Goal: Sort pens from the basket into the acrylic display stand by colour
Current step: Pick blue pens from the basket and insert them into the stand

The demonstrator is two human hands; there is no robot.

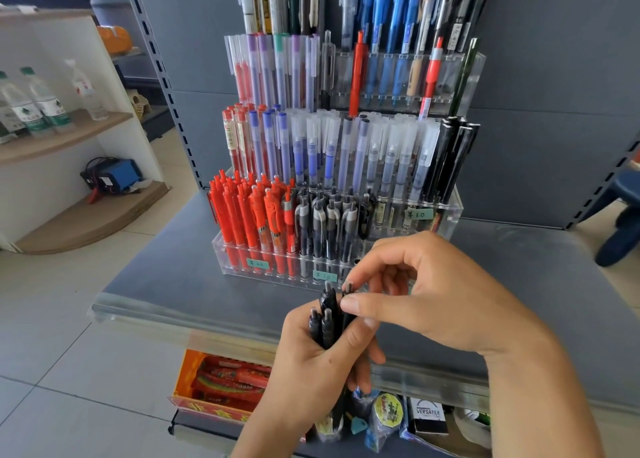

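1. The left hand [311, 360] has its grip clamped round a bundle of black pens [325, 319], held upright in front of the shelf edge.
2. The right hand [426, 295] pinches the top of one black pen in that bundle between thumb and fingertips [353, 303].
3. Just behind the hands, the clear display stand [446, 211] sits on the grey shelf [173, 284].
4. Its front row holds red pens [249, 215] on the left and dark pens [329, 222] beside them.
5. Higher tiers hold capped red, blue, clear and black pens.
6. The basket is not in sight.
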